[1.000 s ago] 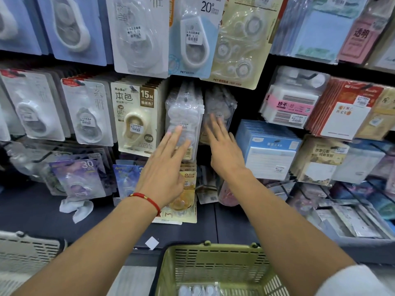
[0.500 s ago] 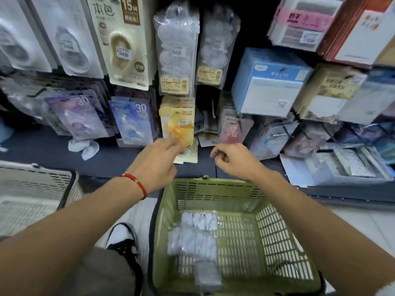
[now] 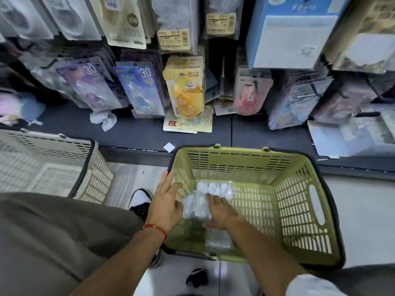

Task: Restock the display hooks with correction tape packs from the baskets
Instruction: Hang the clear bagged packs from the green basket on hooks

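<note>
- Both hands are down in the green basket (image 3: pixel 299 167): left hand (image 3: pixel 165 205) spread loosely beside the clear tape packs (image 3: pixel 197 202), right hand (image 3: pixel 222 212) lying on them; a firm grip isn't evident.
- Best to pinch one pack by its top edge, keeping the hang hole free for the hook.

The packs (image 3: pixel 206 196) lie in the basket (image 3: pixel 299 201); a second basket (image 3: pixel 49 167) sits at nine o'clock, the shelf ledge (image 3: pixel 139 133) at twelve.
</note>
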A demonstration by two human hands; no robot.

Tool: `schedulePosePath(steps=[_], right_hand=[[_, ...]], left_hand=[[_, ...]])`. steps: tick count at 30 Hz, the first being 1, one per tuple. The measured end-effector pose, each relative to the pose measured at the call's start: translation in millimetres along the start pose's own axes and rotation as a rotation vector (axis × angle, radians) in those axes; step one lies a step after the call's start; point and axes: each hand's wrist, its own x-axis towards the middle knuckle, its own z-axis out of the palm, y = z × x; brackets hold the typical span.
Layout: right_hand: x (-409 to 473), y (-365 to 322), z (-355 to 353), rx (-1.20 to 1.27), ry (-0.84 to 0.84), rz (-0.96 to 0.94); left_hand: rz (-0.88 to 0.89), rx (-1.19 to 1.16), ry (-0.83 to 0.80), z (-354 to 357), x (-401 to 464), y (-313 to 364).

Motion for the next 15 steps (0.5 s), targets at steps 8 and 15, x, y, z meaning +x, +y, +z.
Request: schedulePosePath(steps=[8, 15], right_hand=[[17, 1, 8, 0.017, 0.111, -0.012], [22, -7, 4, 0.061, 0.132, -0.012]], left_hand=[[-0.042, 0.033, 0.001, -1, 1, 4], [-0.063, 0.034, -0.036, -10, 2, 10]])
